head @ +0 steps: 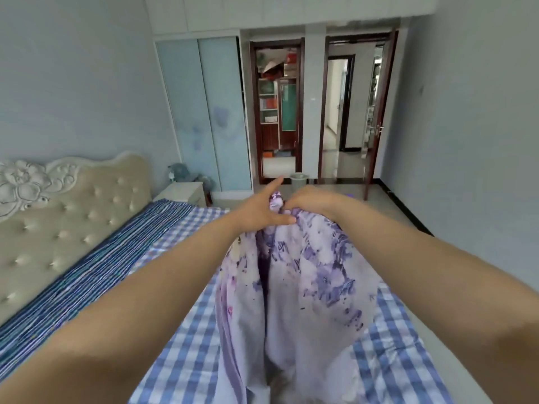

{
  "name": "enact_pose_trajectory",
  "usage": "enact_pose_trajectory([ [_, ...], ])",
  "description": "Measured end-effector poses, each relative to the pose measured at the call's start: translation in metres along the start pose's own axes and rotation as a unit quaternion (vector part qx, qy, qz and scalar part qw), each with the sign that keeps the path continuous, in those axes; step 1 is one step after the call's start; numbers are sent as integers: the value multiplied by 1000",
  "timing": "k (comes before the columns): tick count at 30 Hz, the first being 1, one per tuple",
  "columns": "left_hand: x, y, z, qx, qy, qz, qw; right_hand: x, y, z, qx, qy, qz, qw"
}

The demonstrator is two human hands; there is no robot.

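A pale purple floral cloth [309,287] hangs down in front of me over the bed, lifted at its top edge. My right hand [309,201] grips the top of the cloth with curled fingers. My left hand [262,208] is beside it with index finger and thumb stretched out straight, the thumb touching the cloth's top fold. Both arms reach forward at chest height.
The bed [180,237] carries a blue-and-white checked sheet and a blue striped cover [87,275] by the tufted beige headboard [73,211]. A white nightstand [183,192], sliding wardrobe [210,112], small bin [299,178] and two open doorways [347,112] lie beyond.
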State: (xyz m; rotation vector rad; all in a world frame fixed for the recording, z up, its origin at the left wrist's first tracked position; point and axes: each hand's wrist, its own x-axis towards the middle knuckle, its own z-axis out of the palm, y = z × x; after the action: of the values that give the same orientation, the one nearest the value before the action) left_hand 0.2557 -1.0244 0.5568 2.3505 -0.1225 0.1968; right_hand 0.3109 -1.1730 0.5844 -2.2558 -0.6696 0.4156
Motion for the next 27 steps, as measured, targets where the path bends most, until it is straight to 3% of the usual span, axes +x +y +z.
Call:
enact_pose_trajectory([
  [3, 14, -19, 14, 16, -18, -15, 1000, 10, 12, 8, 24, -22, -33, 999],
  [6, 25, -36, 16, 4, 7, -46, 999, 18, 46, 13, 75, -105, 20, 991],
  [8, 35, -52, 15, -30, 18, -69, 997, 23, 72, 21, -20, -174, 63, 983],
  [11, 48, -69, 6, -56, 14, -102, 993, 26, 101, 28, -162, -208, 111, 958],
  [13, 59, -81, -1, -78, 30, -130, 988, 24, 123, 27, -138, -243, 142, 950],
  [15, 67, -91, -9, -92, 56, -142, 984, 24, 144, 22, -29, -243, 151, 958],
  [18, 79, -106, -16, -102, 76, -177, 976, 22, 158, 14, 127, -125, 162, 971],
  [21, 88, -119, -18, -119, 107, -217, 963, 29, 168, 10, 318, 28, 168, 933],
  [22, 93, -124, -20, -121, 122, -224, 959, 33, 167, 10, 384, 97, 158, 905],
  [24, 107, -136, -17, -131, 181, -244, 944, 44, 160, 13, 488, 273, 154, 815],
  [26, 111, -149, -11, -169, 254, -309, 901, 50, 151, 19, 492, 459, 179, 718],
  [27, 107, -154, -5, -222, 267, -352, 869, 54, 148, 26, 460, 528, 183, 690],
])
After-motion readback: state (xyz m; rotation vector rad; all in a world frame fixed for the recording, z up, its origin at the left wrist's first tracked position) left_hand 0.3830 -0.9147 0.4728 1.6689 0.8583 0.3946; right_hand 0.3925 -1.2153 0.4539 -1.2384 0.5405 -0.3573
